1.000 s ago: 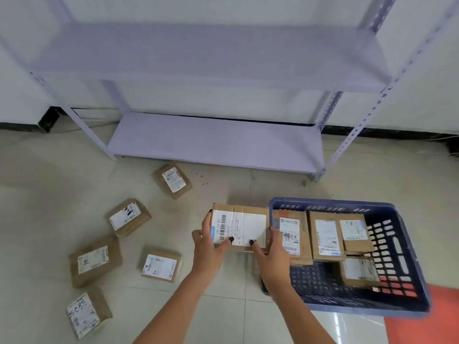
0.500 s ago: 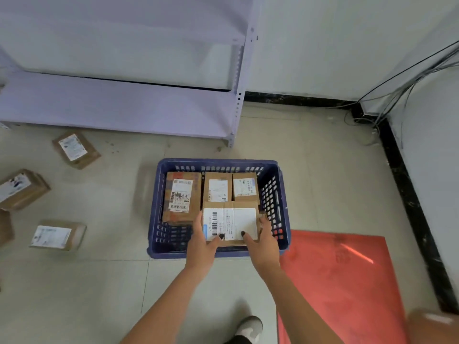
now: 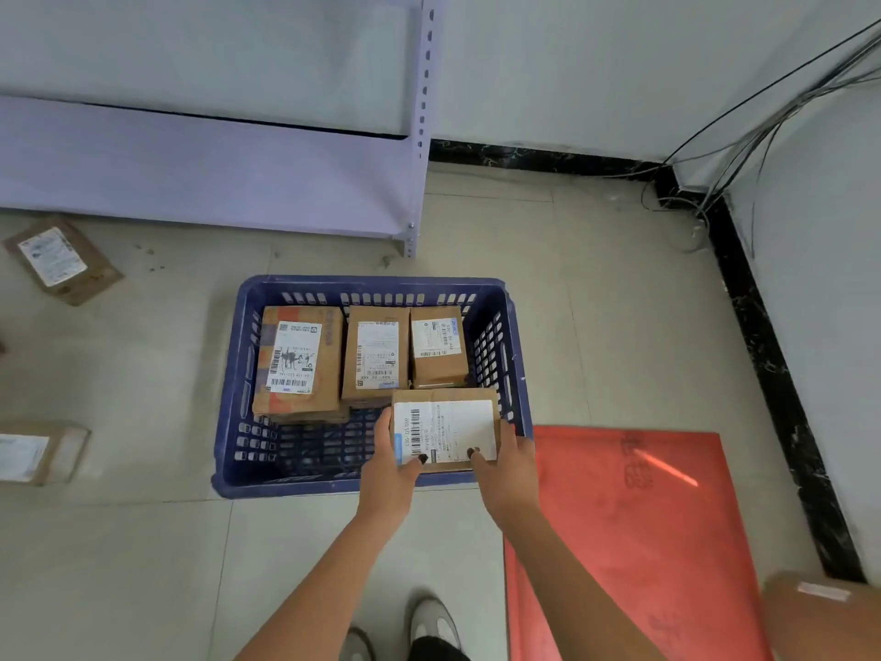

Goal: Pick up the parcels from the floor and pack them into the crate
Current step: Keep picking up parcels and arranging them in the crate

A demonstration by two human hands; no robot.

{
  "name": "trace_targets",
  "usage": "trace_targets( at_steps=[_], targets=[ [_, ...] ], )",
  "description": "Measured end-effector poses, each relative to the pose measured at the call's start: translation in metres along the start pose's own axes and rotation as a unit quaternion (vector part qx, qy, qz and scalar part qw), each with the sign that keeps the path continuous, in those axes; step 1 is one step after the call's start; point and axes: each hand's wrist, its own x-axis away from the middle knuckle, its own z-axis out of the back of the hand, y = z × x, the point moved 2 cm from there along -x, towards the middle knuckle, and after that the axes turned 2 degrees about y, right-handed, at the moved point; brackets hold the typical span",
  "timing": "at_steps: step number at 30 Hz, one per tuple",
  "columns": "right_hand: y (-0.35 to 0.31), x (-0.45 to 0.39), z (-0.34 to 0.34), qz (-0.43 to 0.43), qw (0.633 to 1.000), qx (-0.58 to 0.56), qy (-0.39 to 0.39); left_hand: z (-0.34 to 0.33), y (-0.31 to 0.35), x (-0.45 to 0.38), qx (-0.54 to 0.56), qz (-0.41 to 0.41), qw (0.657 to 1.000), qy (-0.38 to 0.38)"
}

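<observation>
Hands hold parcel above crate.

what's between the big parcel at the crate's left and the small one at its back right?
Head view: one more parcel, label up, between the big parcel and the small parcel in the crate.

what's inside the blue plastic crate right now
Three brown cardboard parcels stand along the far wall of the blue plastic crate. Both hands hold a fourth labelled parcel at its near right corner; whatever lies beneath is covered.
</observation>
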Motion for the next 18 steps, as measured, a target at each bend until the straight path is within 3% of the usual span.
trace_targets(
  at_steps=[10,18],
  targets=[
    [0.038,-0.103,-0.052,0.034,0.980,0.190,-0.044,-0.074,-0.048,-0.096,-0.020,0.019,0.999,-0.029],
    [0.055,-0.146,-0.082,0.041,0.968,0.238,-0.070,-0.094,-0.081,-0.139,-0.022,0.062,0.996,-0.063]
  ],
)
